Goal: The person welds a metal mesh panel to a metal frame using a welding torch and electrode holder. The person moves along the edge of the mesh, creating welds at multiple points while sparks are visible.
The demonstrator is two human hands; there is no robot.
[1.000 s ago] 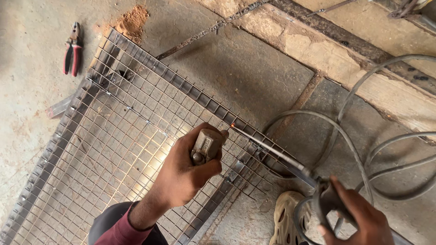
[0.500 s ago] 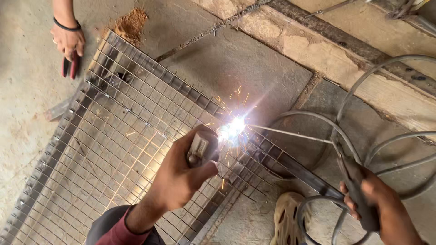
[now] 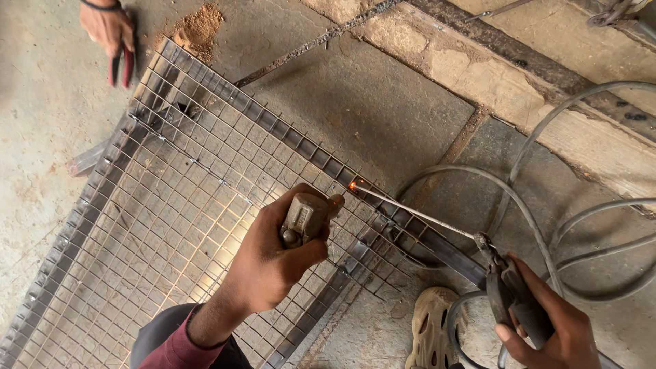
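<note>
My left hand (image 3: 273,256) grips a short grey hammer-like tool (image 3: 304,217) and presses it down on a wire mesh panel (image 3: 171,225) in a steel frame. At the lower right, my right hand (image 3: 553,328) holds a welding electrode holder (image 3: 509,287). Its thin rod (image 3: 417,213) reaches left to the frame's far edge, where the tip glows orange (image 3: 352,185) right beside the tool head.
Another person's hand (image 3: 108,27) holds red-handled pliers (image 3: 121,67) at the panel's top left corner. Grey cables (image 3: 547,198) loop over the concrete floor at right. A beige shoe (image 3: 432,328) rests beside the frame. Orange dust (image 3: 198,27) lies near the top.
The bright welding arc and sparks have died to an orange glow at the rod tip. The other person's hand has closed on the pliers at the top left.
</note>
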